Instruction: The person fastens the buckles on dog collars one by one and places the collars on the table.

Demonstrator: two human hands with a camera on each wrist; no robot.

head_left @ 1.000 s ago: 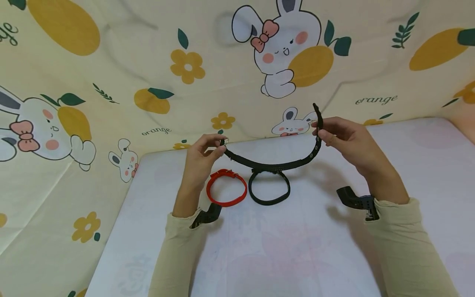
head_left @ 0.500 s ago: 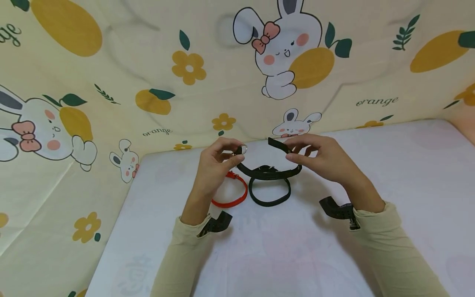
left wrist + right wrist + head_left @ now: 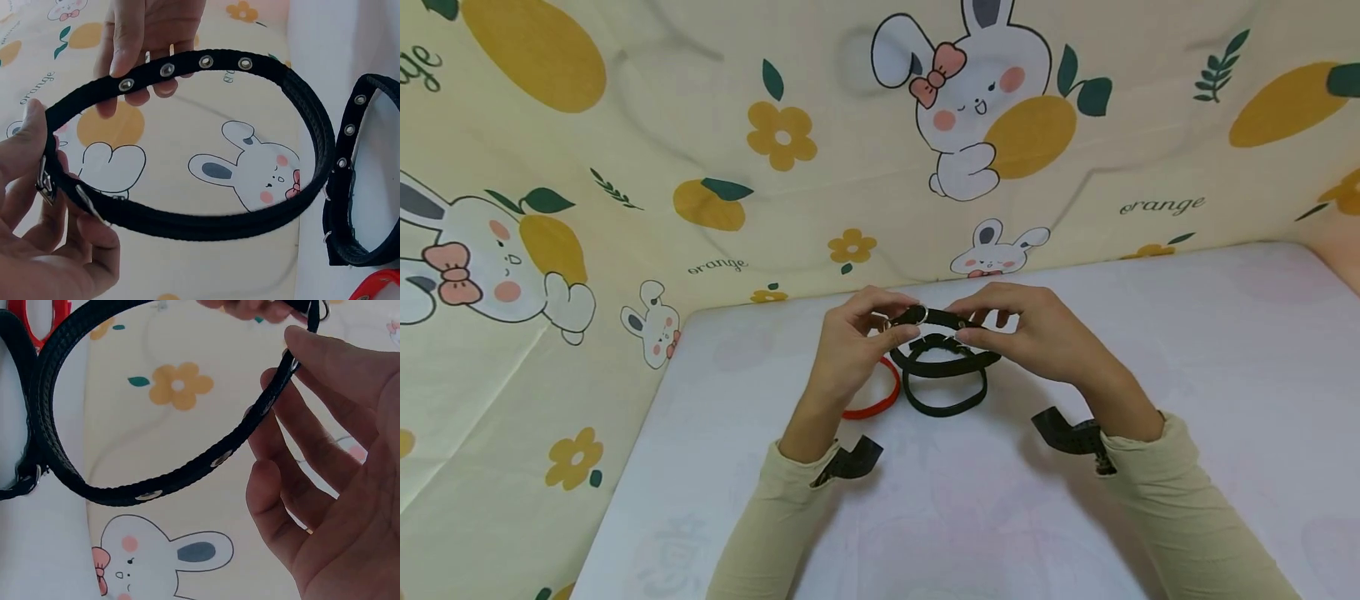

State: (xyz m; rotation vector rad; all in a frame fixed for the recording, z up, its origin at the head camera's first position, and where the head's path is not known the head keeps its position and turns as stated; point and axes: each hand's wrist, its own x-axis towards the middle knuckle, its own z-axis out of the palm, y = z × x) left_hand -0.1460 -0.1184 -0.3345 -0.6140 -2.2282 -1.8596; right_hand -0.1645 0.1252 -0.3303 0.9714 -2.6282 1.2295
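Note:
A black collar [image 3: 946, 368] with metal eyelets is bent into a loop above the table. My left hand [image 3: 852, 340] pinches its buckle end, where a metal buckle [image 3: 45, 178] and a ring [image 3: 922, 314] show. My right hand [image 3: 1041, 337] pinches the eyelet end between thumb and fingers. In the left wrist view, the strap's tip comes close to the buckle; whether it passes through is hidden by the left fingers. Beneath the loop, a second black collar [image 3: 943, 412] lies on the table. Left of that lies a red collar [image 3: 877, 409], partly covered by my left hand.
The white table [image 3: 970, 500] meets a cream cloth [image 3: 820, 200] printed with rabbits and oranges along its back edge. Both lying collars form rings close together, just in front of that edge.
Both hands have moved toward each other, the right one going left and down. The held collar, a wide hanging curve before, is now a nearly closed loop. The lying collars have not moved.

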